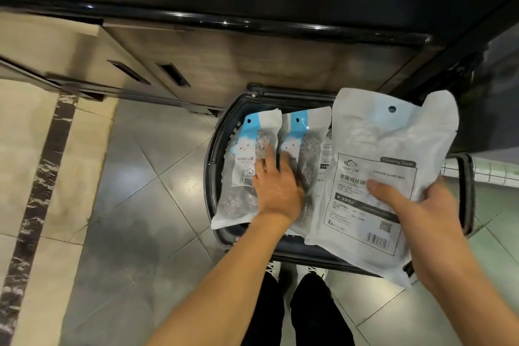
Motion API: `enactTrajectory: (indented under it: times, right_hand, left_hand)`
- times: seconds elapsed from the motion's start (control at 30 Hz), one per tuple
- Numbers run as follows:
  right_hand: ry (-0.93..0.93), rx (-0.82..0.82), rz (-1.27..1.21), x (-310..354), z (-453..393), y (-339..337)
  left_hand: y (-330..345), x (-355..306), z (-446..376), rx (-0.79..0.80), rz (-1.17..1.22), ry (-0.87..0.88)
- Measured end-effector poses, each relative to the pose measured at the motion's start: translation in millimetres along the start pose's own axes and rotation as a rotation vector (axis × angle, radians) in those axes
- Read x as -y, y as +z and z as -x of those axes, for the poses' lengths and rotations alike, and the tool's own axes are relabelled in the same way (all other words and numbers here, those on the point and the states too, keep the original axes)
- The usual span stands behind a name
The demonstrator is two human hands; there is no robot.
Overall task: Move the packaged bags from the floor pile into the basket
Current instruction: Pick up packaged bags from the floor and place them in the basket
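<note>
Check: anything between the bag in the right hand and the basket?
Partly. The left hand rests on two bags already in the basket. The right hand holds its bag above the right side, where little shows underneath.

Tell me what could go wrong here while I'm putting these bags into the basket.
1. The right hand pinches the big white bag only near its lower edge, so it may flop or slip as it goes down.
2. The left hand lies flat on the two blue-topped bags in the basket; the new bag could land on those fingers.
3. The leftmost bag's lower corner overhangs the rim and might slide out.
</note>
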State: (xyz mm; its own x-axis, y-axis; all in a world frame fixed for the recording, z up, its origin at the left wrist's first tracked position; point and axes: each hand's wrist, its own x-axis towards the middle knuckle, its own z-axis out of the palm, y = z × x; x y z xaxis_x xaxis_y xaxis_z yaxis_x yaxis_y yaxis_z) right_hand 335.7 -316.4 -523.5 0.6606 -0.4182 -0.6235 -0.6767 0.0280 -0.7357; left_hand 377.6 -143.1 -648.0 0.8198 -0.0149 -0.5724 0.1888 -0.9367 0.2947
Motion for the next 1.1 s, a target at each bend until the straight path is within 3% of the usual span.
enactTrajectory:
  times: [0.17, 0.27, 0.37, 0.47, 0.53, 0.6, 0.67, 0.8, 1.0, 1.1]
  right_hand:
    - [0.006, 0.01, -0.014, -4.9, -4.1, 8.8]
    - [-0.002, 0.008, 0.053, -1.9, -5.7, 7.1]
    - [-0.095, -0.051, 0.347, 8.8, -2.3, 4.9]
    - [-0.264, -0.183, 0.803, 20.5, -0.5, 9.6]
    - [-0.274, -0.221, 1.011, 23.3, -5.3, 19.7]
    - [-0.201, -0.163, 1.117, 18.7, -17.0, 38.2]
    - [-0.093, -0.006, 1.188, 8.5, -27.9, 63.3]
    - [-0.079, 0.247, 1.148, -11.5, -33.5, 107.7]
    - [-0.083, 0.229, 0.833, -7.6, -38.4, 117.1]
    - [-0.199, 0.187, 0.864, 3.3, -34.1, 107.3]
  left_hand:
    - [2.5, 28.3, 19.6, -0.007, 0.151, 0.198]
    - [-14.2, 53.0, 30.8, -0.094, 0.306, 0.213]
    - [-48.0, 65.6, 36.7, -0.209, 0.43, 0.229]
    - [-84.7, 69.6, 35.8, -0.314, 0.358, 0.254]
    - [-105.7, 68.1, 34.9, -0.356, 0.277, 0.303]
    - [-121.4, 66.7, 33.3, -0.377, 0.19, 0.352]
    - [-130.5, 67.4, 32.4, -0.383, 0.133, 0.385]
    - [-133.5, 73.2, 30.8, -0.371, 0.076, 0.403]
    - [-119.3, 87.6, 33.2, -0.314, 0.02, 0.342]
    - [-115.4, 87.8, 39.8, -0.286, 0.012, 0.325]
